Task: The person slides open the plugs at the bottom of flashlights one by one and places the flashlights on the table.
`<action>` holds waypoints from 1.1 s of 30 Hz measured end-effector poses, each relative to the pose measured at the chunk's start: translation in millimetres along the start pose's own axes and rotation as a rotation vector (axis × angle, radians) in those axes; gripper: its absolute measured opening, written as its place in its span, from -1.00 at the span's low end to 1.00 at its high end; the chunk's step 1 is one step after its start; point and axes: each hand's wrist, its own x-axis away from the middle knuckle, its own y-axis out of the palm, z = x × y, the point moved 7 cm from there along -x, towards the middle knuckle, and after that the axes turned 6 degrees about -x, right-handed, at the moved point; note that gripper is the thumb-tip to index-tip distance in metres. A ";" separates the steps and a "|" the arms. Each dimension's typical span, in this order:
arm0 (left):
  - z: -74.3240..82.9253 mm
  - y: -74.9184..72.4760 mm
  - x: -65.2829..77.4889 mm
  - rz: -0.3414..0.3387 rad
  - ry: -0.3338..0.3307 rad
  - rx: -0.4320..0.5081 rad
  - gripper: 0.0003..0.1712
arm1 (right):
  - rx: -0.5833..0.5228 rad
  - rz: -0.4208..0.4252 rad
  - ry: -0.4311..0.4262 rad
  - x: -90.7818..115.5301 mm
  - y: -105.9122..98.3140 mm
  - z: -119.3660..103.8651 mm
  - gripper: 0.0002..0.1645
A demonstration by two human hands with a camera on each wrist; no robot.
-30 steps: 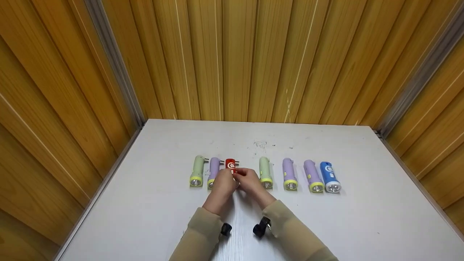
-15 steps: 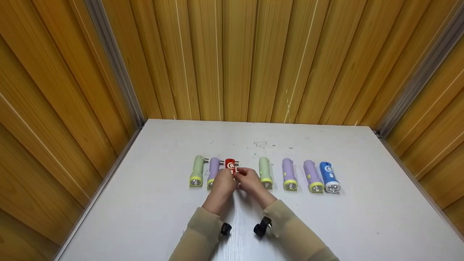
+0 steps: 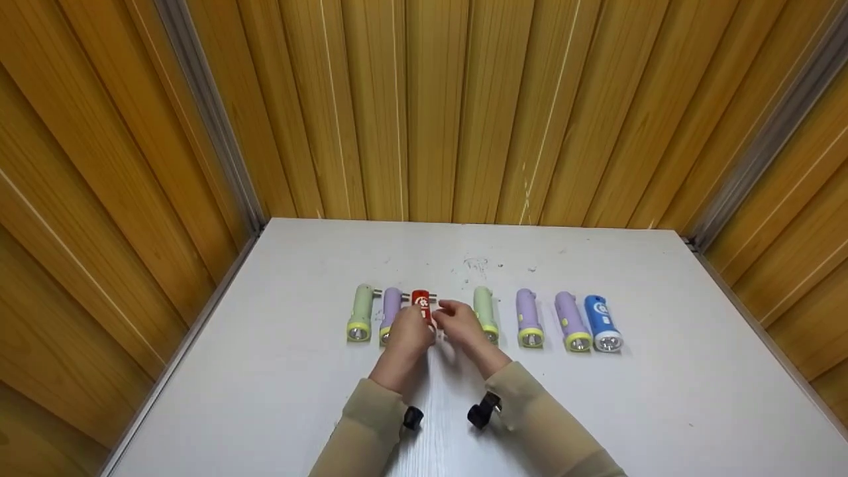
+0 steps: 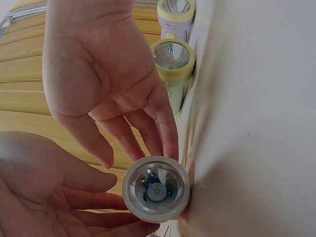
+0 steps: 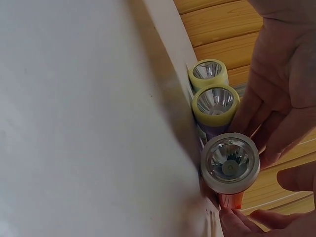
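Metal prongs jut from the red plastic tubular flashlight, third from left on the white table; we judge opening its plug nearly done. Our left hand pinches it, our right hand is loosely spread beside it; next calls for releasing it.

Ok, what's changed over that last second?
The right hand has shifted slightly rightward, easing away from the left hand and the red flashlight; whether it still touches, I can't tell. The left hand stays at that flashlight; the other flashlights lie as before.
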 end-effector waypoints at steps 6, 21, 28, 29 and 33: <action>3.8 -2.7 0.2 0.049 0.007 0.025 -0.74 | 0.019 0.014 -0.006 0.0 -11.4 -6.9 -0.45; 29.4 5.5 -2.0 0.087 0.079 0.172 -0.51 | -0.034 0.060 -0.030 6.0 -50.6 -7.7 -0.47; 46.8 15.7 -9.2 0.065 0.122 0.206 -0.54 | -0.093 0.116 -0.039 5.6 -71.3 -4.7 -0.49; 48.8 18.3 -10.2 0.054 0.118 0.216 -0.55 | -0.096 0.127 -0.040 5.3 -74.1 -4.6 -0.49; 55.1 29.6 -13.5 0.004 0.090 0.249 -0.56 | -0.096 0.175 -0.045 5.1 -83.9 -3.6 -0.50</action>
